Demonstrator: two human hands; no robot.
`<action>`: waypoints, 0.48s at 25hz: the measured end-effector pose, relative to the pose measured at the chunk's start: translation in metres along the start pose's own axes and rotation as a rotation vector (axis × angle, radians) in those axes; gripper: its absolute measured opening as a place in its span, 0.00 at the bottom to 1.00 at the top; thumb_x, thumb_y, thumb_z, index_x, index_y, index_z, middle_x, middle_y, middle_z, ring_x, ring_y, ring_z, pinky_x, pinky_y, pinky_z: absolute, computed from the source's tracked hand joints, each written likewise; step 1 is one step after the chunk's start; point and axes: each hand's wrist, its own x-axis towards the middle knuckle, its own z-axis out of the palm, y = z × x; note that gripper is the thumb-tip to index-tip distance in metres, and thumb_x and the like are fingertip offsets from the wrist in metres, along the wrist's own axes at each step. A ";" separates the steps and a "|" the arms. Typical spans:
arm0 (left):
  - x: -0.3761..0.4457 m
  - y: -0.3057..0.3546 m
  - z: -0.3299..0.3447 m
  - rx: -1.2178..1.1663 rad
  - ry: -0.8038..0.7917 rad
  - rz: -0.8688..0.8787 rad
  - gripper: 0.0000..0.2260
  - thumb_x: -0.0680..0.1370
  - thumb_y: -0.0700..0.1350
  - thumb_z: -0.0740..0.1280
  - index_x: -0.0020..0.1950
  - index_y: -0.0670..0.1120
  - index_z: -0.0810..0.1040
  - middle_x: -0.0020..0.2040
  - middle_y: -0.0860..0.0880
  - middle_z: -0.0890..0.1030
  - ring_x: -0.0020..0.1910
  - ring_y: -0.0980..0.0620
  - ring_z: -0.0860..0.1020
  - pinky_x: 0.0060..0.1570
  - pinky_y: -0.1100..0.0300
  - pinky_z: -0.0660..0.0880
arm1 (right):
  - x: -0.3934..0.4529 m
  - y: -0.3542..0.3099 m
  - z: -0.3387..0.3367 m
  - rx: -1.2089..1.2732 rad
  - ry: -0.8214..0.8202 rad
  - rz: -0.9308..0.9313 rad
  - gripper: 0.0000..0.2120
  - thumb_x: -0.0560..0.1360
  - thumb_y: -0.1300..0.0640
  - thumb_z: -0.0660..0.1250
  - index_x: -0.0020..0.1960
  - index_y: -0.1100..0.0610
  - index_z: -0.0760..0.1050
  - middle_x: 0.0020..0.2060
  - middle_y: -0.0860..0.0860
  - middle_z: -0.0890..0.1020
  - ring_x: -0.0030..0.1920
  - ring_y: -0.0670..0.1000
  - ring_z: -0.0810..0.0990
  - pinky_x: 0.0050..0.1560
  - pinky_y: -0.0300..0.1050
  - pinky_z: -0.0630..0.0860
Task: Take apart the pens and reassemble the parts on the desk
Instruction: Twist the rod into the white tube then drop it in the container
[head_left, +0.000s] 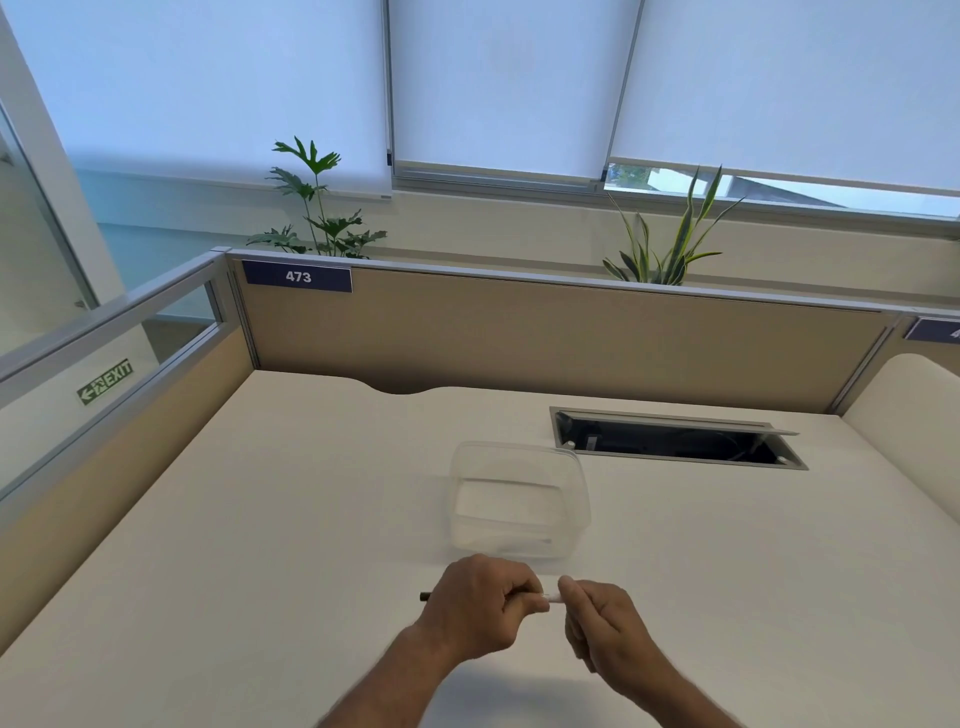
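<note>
Both hands up over the near desk (260, 519), left hand (475, 605) clenched round the pen (540, 597), right hand (602, 623) pinching its pale end. Could easily yank too hard and lose tiny bits, nowhere near the clear tub (519, 499).

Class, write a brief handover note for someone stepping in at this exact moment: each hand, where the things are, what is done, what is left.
Left hand: closed around the pen; its dark end pokes out leftward.
Right hand: fingertips pinching the pen's white end.
The pen is held just above the desk, in front of the clear plastic container.
Done: no loose parts visible on the desk.
Left: pull this pen apart, then reassemble.
</note>
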 end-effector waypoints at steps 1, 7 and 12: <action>0.000 0.000 0.000 0.010 0.027 0.008 0.09 0.73 0.55 0.69 0.43 0.50 0.81 0.36 0.53 0.84 0.34 0.55 0.78 0.34 0.59 0.74 | 0.000 -0.001 0.001 0.081 -0.012 0.069 0.27 0.82 0.48 0.59 0.24 0.53 0.66 0.16 0.48 0.71 0.17 0.48 0.66 0.23 0.38 0.63; 0.005 -0.002 0.001 0.127 0.044 0.017 0.11 0.72 0.58 0.69 0.45 0.52 0.82 0.36 0.53 0.84 0.34 0.54 0.76 0.34 0.61 0.73 | 0.003 -0.002 0.002 0.175 -0.012 0.255 0.27 0.83 0.45 0.57 0.27 0.55 0.71 0.19 0.54 0.72 0.18 0.51 0.66 0.20 0.38 0.62; 0.004 -0.001 -0.003 0.051 -0.118 -0.041 0.11 0.77 0.51 0.63 0.43 0.48 0.83 0.35 0.50 0.84 0.30 0.54 0.75 0.32 0.62 0.70 | 0.001 0.005 -0.009 -0.219 0.085 -0.140 0.15 0.80 0.51 0.59 0.36 0.52 0.72 0.24 0.50 0.76 0.24 0.47 0.72 0.27 0.43 0.70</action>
